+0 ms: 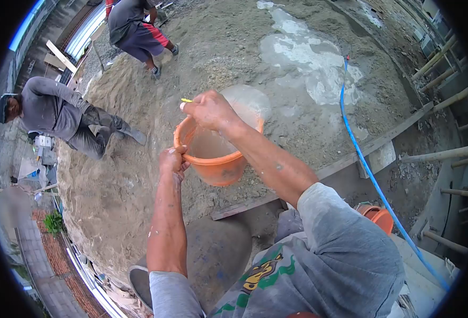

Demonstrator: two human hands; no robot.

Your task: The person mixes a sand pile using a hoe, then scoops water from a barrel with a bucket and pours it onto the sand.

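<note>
An orange bucket [221, 172] stands on the sandy ground in front of me, with greyish, cloudy contents inside. My left hand [173, 160] grips its rim at the near left side, fingers closed round the edge. Over the bucket's opening is my right hand [207, 110], its fingers pinched together. A small yellow item [186, 100] sticks out by those fingertips; most of it is hidden. Beyond the bucket, a pale wet patch [250, 98] lies on the ground.
Two people [56, 111] [136, 32] are at the left and upper left. A blue hose [358, 151] runs down the right side. A wooden board [372, 146] edges the sand. Bamboo poles [440, 155] are at right, a grey drum [213, 254] below, another orange bucket [383, 220] lower right.
</note>
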